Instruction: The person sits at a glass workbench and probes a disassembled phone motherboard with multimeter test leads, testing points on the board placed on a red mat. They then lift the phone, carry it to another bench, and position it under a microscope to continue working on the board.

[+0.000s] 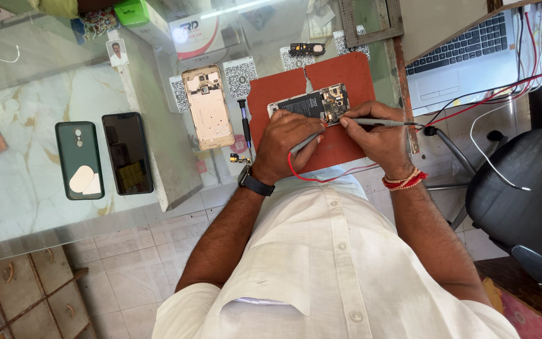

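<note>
An opened phone [310, 104], its battery and circuit board showing, lies on a red-brown work mat [340, 72] on the glass counter. My left hand [286, 143], a dark watch on its wrist, is closed on a grey test probe with a red wire [305, 179], tip at the phone's board. My right hand [379, 137], with red and white bracelets at the wrist, grips a second grey probe [381, 122] with a black lead, tip on the same board. Both tips meet near the phone's right end.
A gold phone back cover [208, 107] and a small screwdriver [244, 122] lie left of the mat. Further left are a green phone case [79, 160] and a black phone [127, 152]. A laptop [465, 56] sits at the right, with a black chair [528, 188] beside it.
</note>
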`<state>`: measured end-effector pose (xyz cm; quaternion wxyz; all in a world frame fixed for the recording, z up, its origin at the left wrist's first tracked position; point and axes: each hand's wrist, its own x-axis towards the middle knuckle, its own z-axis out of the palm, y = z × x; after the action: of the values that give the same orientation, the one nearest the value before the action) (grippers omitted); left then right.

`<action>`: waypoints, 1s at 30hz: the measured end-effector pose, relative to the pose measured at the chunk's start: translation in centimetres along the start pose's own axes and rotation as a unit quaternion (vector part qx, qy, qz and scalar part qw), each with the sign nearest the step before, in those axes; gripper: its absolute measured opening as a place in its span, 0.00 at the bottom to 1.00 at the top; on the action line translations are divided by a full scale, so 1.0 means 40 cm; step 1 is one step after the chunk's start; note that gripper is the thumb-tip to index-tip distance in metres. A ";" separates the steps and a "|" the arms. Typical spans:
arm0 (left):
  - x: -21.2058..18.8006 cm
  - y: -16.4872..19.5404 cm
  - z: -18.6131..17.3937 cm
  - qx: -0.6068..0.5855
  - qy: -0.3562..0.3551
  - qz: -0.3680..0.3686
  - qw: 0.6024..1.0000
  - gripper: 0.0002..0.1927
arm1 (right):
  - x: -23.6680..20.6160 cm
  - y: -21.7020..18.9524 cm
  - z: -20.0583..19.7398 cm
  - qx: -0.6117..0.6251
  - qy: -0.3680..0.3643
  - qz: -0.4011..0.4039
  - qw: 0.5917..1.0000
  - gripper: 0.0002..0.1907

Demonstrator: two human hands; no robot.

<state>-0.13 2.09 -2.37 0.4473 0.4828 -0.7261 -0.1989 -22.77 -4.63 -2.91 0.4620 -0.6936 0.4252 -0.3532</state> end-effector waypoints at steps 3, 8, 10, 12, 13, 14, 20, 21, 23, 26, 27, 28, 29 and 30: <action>0.000 0.001 0.000 -0.002 0.002 0.001 1.000 0.08 | 0.001 -0.002 0.001 -0.003 0.002 0.002 1.000 0.06; 0.002 0.002 -0.001 -0.001 0.002 0.000 1.000 0.08 | 0.001 -0.003 0.001 0.006 0.004 -0.008 1.000 0.05; 0.003 0.002 -0.001 -0.003 -0.001 0.000 1.000 0.08 | 0.002 -0.002 0.001 0.006 0.004 -0.010 1.000 0.05; 0.003 0.002 -0.001 0.000 -0.001 0.002 1.000 0.08 | 0.002 -0.002 0.000 0.003 0.003 -0.012 1.000 0.05; 0.003 0.002 -0.002 0.001 -0.002 0.003 1.000 0.08 | 0.003 -0.002 0.000 0.006 0.003 -0.011 1.000 0.05; 0.003 0.001 -0.002 0.001 -0.002 0.003 1.000 0.08 | 0.003 -0.001 0.000 0.008 0.002 -0.009 1.000 0.05; 0.001 0.001 0.002 0.001 -0.002 0.001 1.000 0.08 | 0.000 -0.001 -0.001 0.008 0.003 -0.002 1.000 0.05; 0.001 0.001 0.002 0.001 -0.001 0.002 1.000 0.08 | 0.000 0.000 -0.001 0.015 0.003 0.000 1.000 0.05; 0.001 0.001 0.002 0.001 0.000 0.004 1.000 0.08 | 0.000 0.001 -0.002 0.010 0.003 -0.006 1.000 0.05; 0.003 0.001 0.001 0.000 -0.001 0.005 1.000 0.08 | -0.001 0.003 -0.004 0.014 0.004 -0.005 1.000 0.05; 0.004 0.000 0.001 0.001 -0.002 0.007 1.000 0.09 | -0.001 0.004 -0.004 0.017 0.005 -0.003 1.000 0.05; 0.005 0.001 0.001 0.001 -0.003 0.008 1.000 0.09 | -0.001 0.004 -0.004 0.015 0.005 -0.005 1.000 0.05; 0.005 0.001 0.001 0.001 -0.003 0.007 1.000 0.09 | -0.001 0.004 -0.004 0.014 0.006 -0.006 1.000 0.05; 0.006 0.001 0.001 0.001 -0.003 0.006 1.000 0.09 | 0.000 0.004 -0.004 0.012 0.006 -0.008 1.000 0.05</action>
<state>-0.23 1.91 -2.26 0.4457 0.4781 -0.7307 -0.1972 -22.97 -4.71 -3.00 0.4649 -0.6890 0.4183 -0.3663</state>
